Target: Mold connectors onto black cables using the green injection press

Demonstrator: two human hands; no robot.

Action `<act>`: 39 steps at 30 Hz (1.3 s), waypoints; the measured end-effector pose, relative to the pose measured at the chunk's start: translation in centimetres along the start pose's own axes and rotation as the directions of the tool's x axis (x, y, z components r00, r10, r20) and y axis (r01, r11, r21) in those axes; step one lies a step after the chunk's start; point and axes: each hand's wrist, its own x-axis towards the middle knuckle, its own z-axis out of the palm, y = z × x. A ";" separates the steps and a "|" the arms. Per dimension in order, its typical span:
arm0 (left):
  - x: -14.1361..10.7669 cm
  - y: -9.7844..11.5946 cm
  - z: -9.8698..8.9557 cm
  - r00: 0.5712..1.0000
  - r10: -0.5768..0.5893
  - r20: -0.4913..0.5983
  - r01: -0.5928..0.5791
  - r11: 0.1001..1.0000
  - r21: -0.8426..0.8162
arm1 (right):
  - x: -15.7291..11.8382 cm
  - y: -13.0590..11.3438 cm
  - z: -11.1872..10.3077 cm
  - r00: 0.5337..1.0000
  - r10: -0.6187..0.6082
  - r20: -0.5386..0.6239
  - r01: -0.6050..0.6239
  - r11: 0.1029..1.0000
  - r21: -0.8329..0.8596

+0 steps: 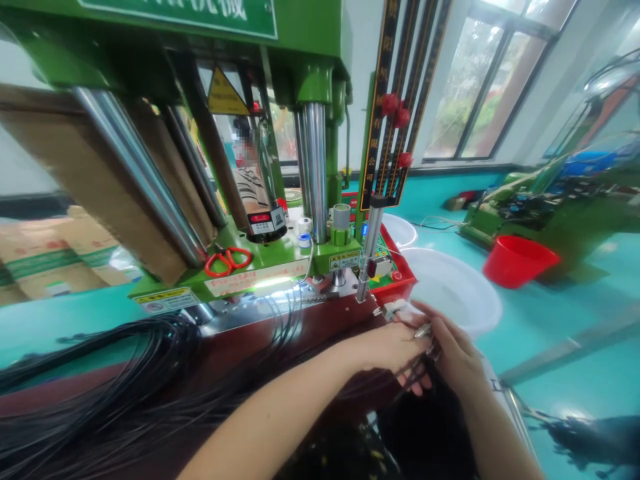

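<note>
while many cables lie in a loose bundle over the left side of the table, and a few stand near the machine at its back edge, the work looks only partly done; how many are finished, i cannot tell. close to the right edge, the left hand and the right hand meet, their fingers bent and partly closed on small metal parts, with dark strands hanging just below. neither hand is fully open.
</note>
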 end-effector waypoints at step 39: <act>1.8 -4.0 -1.6 0.971 0.104 -0.217 -0.125 0.988 -0.088 | -2.3 3.3 1.4 0.965 0.249 -0.085 -0.187 0.878 0.441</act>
